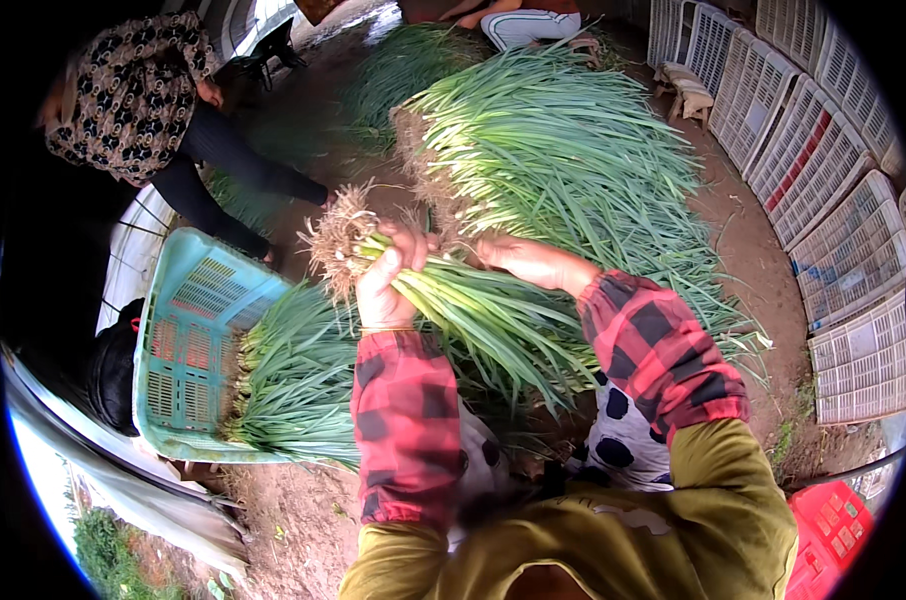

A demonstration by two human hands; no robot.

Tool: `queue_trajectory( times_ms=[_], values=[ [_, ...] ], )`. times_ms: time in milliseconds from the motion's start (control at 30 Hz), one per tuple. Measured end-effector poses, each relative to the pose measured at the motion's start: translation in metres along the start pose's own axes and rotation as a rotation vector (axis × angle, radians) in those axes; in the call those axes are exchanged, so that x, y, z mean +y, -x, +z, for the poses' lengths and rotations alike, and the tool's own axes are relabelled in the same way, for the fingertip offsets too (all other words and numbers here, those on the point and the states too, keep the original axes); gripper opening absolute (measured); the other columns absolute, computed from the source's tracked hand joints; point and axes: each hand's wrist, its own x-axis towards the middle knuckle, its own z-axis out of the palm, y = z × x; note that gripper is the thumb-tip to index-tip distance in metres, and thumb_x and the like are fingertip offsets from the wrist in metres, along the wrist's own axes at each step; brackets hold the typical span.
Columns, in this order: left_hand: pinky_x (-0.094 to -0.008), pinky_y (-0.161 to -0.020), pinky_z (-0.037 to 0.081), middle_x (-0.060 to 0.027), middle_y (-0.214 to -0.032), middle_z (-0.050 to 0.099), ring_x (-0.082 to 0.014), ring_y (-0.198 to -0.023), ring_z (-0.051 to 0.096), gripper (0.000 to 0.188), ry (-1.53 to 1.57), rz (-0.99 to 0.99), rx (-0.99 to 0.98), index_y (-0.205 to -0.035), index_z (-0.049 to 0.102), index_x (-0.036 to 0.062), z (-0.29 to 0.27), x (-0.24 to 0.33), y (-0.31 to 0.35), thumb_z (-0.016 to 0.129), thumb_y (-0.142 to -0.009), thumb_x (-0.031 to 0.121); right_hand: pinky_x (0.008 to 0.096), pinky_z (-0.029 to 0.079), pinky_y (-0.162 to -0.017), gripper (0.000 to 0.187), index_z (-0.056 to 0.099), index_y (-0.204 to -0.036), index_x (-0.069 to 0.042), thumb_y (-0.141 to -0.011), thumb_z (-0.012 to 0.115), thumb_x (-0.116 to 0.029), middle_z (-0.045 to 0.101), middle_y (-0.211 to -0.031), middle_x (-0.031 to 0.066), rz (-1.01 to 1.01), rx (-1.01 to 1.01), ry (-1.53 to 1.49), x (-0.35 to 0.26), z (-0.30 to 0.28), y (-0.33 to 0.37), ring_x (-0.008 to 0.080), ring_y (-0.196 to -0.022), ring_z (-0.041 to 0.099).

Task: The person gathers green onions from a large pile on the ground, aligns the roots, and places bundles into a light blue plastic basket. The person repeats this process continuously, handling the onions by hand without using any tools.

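My left hand (391,275) is wrapped round a bunch of green garlic (453,290), just below its roots. The brown, hairy roots (338,240) stick out past the fist to the upper left, and the long leaves trail down to the right. My right hand (533,262) is at the near root side of a big heap of green garlic (563,140). Its fingers look curled in among the stalks, and their tips are partly hidden, so what they pinch cannot be made out.
A turquoise plastic crate (188,440) at left holds more green garlic. A person in a patterned top (138,100) bends over at upper left; another (533,25) crouches behind the heap. White crates (813,150) line the right side. A red crate (831,535) stands lower right.
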Motion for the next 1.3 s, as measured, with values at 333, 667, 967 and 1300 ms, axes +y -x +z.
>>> queue_trajectory(
  times_ms=[333, 667, 967, 1300],
  values=[
    [-0.0539, -0.115, 0.024, -0.0042, -0.108, 0.058, -0.0263, -0.128, 0.044, 0.024, -0.006, 0.117, 0.062, -0.086, 0.057, 0.0137, 0.002, 0.015, 0.010, 0.077, -0.076, 0.023, 0.0278, 0.046, -0.082, 0.025, 0.064, -0.105, 0.000, -0.085, 0.069, -0.013, 0.066, -0.098, 0.0036, -0.030, 0.169, -0.625, -0.033, 0.050, 0.016, 0.0119, -0.090, 0.059],
    [-0.0392, -0.092, 0.044, -0.0047, -0.094, 0.055, -0.0195, -0.089, 0.054, 0.019, -0.013, -0.153, 0.220, -0.092, 0.056, 0.0076, 0.005, 0.012, 0.026, 0.071, -0.080, 0.010, 0.0243, 0.047, -0.065, 0.015, 0.065, -0.101, -0.001, -0.093, 0.060, -0.012, 0.066, -0.086, 0.0023, -0.329, 0.910, -0.375, -0.013, -0.011, 0.006, 0.0096, -0.071, 0.058],
    [-0.0310, -0.090, 0.048, -0.0080, -0.115, 0.061, -0.0186, -0.102, 0.058, 0.055, -0.458, 0.037, 0.403, -0.122, 0.053, 0.0008, 0.037, -0.046, 0.024, 0.072, -0.072, -0.010, 0.0312, 0.046, -0.078, 0.025, 0.064, -0.094, 0.003, -0.087, 0.065, -0.020, 0.063, -0.105, 0.0131, -0.598, 0.722, 0.150, -0.041, 0.047, 0.000, 0.0222, -0.089, 0.060],
    [-0.0364, -0.097, 0.043, -0.0124, -0.118, 0.060, -0.0245, -0.109, 0.056, 0.044, -0.142, -0.238, 0.429, -0.125, 0.052, -0.0022, 0.022, -0.043, 0.017, 0.064, -0.085, 0.010, 0.0409, 0.051, -0.059, 0.037, 0.062, -0.119, -0.009, -0.095, 0.051, -0.035, 0.063, -0.084, 0.0127, -0.351, 0.762, 0.750, -0.077, 0.036, 0.030, 0.0315, -0.068, 0.064]
  ],
)
